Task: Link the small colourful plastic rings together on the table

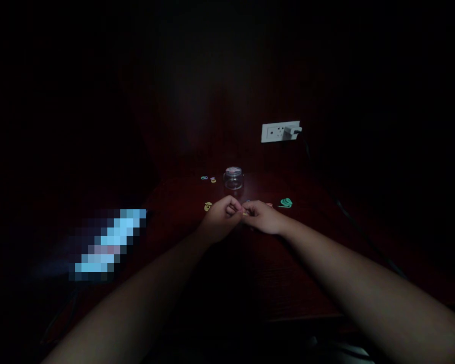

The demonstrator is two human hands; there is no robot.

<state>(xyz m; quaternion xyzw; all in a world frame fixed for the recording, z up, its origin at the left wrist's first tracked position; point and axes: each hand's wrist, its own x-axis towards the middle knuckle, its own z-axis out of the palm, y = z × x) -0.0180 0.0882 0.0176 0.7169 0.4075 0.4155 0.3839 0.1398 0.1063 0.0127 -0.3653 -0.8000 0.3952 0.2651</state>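
Note:
My left hand [224, 215] and my right hand [262, 216] meet over the dark red table, fingertips pinched together and nearly touching. Between them shows a sliver of a small yellowish piece [244, 214]; its kind is too small to tell. Just left of my left hand lies a little yellow curled piece [208, 207]. Beyond my right hand are a green looped bundle [286, 203] and a reddish piece [269, 205], partly hidden by the hand. Behind both hands stands a clear jar [233, 183] with its lid on.
Small coloured loops [213, 180] lie farther back, left of the jar. A white wall socket [280, 132] holds a plug with a dark cable [356, 227] trailing along the right. A lit, blurred-out screen [111, 245] is at left. The room is very dark.

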